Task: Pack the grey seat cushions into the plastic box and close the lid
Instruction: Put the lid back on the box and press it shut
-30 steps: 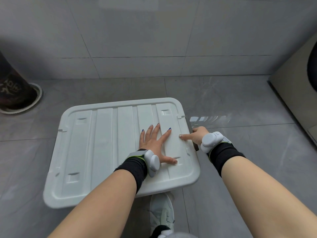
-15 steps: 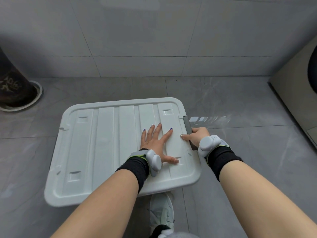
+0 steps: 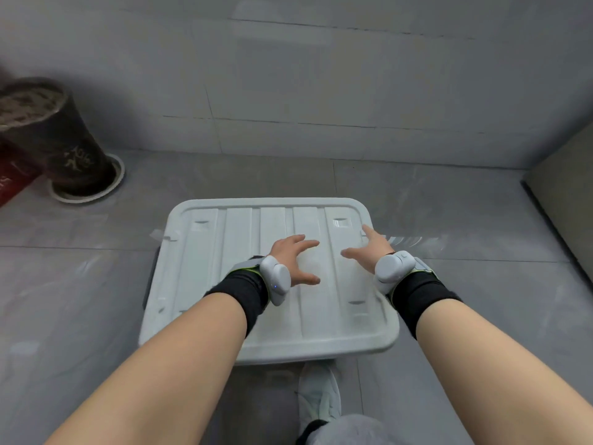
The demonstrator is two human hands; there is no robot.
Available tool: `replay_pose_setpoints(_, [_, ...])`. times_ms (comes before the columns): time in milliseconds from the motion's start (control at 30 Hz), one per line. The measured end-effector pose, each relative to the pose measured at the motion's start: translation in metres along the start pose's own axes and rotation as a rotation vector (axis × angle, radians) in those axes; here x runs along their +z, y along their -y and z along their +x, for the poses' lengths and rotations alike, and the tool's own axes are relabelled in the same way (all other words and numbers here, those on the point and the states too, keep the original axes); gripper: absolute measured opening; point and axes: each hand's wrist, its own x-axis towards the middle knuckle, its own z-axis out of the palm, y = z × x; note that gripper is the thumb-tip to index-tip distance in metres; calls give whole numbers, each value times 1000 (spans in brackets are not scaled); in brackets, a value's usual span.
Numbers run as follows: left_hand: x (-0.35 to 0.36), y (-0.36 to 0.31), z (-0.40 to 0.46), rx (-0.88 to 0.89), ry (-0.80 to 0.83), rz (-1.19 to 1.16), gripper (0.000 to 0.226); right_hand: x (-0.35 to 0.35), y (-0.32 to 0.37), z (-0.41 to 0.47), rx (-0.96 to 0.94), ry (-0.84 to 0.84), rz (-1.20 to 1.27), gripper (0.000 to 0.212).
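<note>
Where ribs run, ribbed lid [image 3: 244,252] lies shut.

White ribbed lid [image 3: 253,271] sits flat, closed on plastic box, on grey floor.

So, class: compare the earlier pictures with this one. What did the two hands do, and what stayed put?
The right hand let go of the dark latch at the lid's right edge and came up over the lid, fingers spread. The left hand, earlier pressed flat on the lid, has lifted, fingers curled. The view also pulled back. The lid stays on the box; the dark pot stays by the wall.
</note>
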Motion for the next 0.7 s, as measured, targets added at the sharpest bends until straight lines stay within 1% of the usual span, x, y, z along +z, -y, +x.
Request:
replay_pose_setpoints(67, [-16,12,-9,-36,-43,-21,71,5,18,-5,-66,16,3,84])
replay_pose_setpoints(133, [-38,38,-28,-103,-133,-58,63,21,46,-18,-147,70,-4,83])
replay_pose_setpoints(200, [-50,58,-39,-162,-202,-101,59,32,58,-21,-189,105,-37,82])
replay_pose_setpoints(333, [-70,108,-63,-342,-328,-93,66,66,80,-25,-263,199,-143,85])
replay_pose_setpoints(400, [-77,136,-75,-403,-367,-114,70,86,90,-27,-286,222,-197,89])
replay_pose_setpoints(533, [-79,168,-92,-476,-387,-153,74,111,95,-23,-309,228,-290,97])
replay_pose_setpoints(633, [-78,189,-96,-571,-350,-163,82,132,102,-19,-323,228,-336,101])
replay_pose_setpoints(700, [-75,197,-95,-612,-299,-243,89,139,104,-15,-323,221,-343,104])
